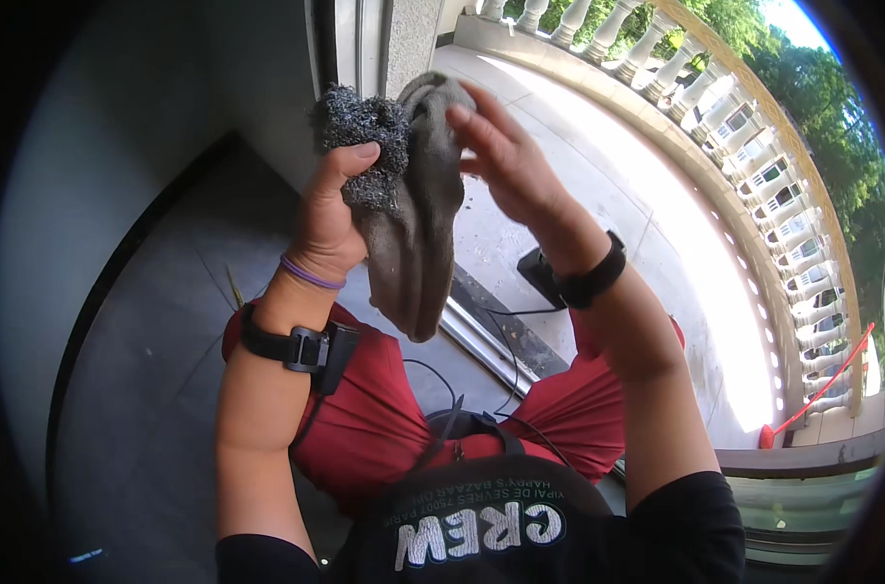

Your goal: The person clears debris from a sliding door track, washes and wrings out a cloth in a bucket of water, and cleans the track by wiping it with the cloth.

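Observation:
In my left hand (335,200), a dark grey steel wool scrubber (365,131) is pressed under the thumb. The same hand grips a limp grey cloth (413,243), which hangs down in long folds beside the scrubber. At the cloth's folded upper end is my right hand (506,146), its fingertips on the edge and partly behind it. Both hands are raised in front of the door frame (350,44), above my knees.
A metal threshold track (486,346) runs between the dark tiled floor (160,389) and the sunlit pale paving (608,214). Black cables (506,365) hang near my knees. Beyond stand a curved balustrade (642,49) and a long red-handled tool (822,389). A grey wall (92,127) rises at left.

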Demonstrator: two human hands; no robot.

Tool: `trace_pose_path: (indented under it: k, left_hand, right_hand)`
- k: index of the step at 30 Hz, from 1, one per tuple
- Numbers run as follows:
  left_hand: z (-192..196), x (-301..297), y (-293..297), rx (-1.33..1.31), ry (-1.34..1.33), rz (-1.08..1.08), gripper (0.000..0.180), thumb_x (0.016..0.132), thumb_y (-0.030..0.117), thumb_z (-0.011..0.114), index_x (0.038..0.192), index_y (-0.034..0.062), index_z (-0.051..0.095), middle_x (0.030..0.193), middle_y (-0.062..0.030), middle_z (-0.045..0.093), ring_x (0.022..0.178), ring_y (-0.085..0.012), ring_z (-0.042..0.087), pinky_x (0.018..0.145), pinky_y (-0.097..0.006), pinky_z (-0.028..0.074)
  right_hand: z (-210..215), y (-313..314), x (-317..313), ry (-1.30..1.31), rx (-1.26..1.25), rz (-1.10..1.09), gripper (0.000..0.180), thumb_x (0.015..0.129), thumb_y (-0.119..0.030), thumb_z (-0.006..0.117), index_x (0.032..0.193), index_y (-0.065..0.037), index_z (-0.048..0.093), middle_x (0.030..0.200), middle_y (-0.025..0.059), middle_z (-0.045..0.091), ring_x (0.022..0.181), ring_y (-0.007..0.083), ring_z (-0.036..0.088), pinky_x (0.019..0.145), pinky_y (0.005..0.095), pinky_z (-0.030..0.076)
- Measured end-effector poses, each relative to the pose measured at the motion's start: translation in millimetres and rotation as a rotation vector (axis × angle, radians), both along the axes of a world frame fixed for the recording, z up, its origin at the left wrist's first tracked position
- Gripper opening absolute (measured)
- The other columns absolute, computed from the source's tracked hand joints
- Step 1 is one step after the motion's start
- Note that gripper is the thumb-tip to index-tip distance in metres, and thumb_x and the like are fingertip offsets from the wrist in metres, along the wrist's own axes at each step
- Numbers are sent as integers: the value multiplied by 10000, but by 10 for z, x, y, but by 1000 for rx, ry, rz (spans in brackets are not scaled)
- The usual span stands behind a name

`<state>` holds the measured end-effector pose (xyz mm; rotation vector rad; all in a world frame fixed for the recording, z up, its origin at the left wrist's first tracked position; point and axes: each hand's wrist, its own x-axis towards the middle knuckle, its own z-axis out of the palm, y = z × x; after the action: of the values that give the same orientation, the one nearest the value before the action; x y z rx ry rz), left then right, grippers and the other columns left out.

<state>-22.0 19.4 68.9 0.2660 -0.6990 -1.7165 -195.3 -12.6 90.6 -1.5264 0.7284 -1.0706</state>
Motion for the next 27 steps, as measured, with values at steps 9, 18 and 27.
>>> trace_pose_path:
  k: [9,18,27]
  left_hand:
    - [-149,-48,89,33,-158,-36,372,741,169,548,1065,-12,535,978,-135,601,910,-245,585,871,-371,454]
    - [-27,-34,-108,57,-77,218,321,753,121,569,1064,46,552,973,-63,593,904,-194,564,861,-334,442]
    - [-266,-476,-173,171,-587,-28,579,666,180,573,1198,-3,435,1085,-129,555,1037,-265,532,946,-384,401]
  right_hand:
    - [-924,646,-333,10,162,-59,412,902,-343,516,1141,-7,517,840,9,565,744,77,520,660,210,427]
    - [32,281,-851,-230,150,-167,88,838,-139,539,868,-58,556,790,-41,522,755,44,469,704,219,381]
    - [-64,622,-1071,-21,433,170,179,916,-126,447,1062,-25,431,860,32,500,804,80,465,720,215,401]
